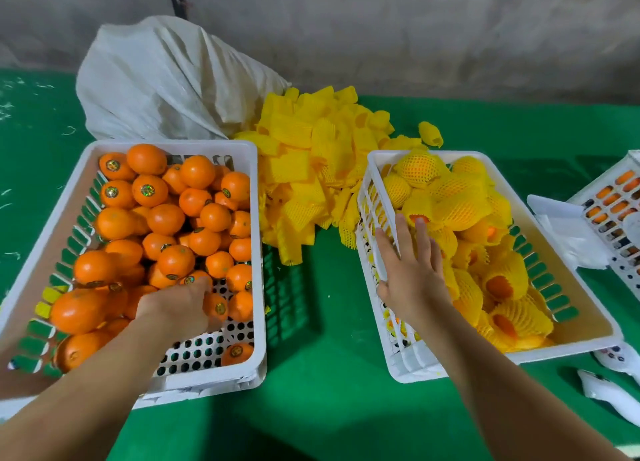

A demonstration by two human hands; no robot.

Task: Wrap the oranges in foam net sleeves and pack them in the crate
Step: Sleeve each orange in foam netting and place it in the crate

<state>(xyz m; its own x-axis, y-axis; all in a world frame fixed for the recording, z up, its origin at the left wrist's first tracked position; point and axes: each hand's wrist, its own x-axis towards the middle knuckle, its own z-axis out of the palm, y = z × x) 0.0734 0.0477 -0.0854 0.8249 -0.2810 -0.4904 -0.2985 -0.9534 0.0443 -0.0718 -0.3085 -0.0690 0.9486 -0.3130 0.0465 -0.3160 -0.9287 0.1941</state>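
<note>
While the right hand (412,273) hovers flat over wrapped oranges (460,204), left fingers (202,287) curl among bare oranges (166,218).

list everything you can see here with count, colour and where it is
bare oranges: dozens, orange, piled in the left crate
left crate: one, white, on the table's left side
wrapped oranges: many, in yellow net sleeves, piled in the right crate
right crate: one, white, on the table's right side
loose foam sleeves: a heap, yellow, between the crates toward the wall
sack: one, white, behind the left crate
third crate: one, white, partly cut off at the right edge, orange showing through its slots
table cover: one, green, under everything
left hand: one, reaching down among the bare oranges
right hand: one, fingers spread over the right crate's near-left rim
</note>
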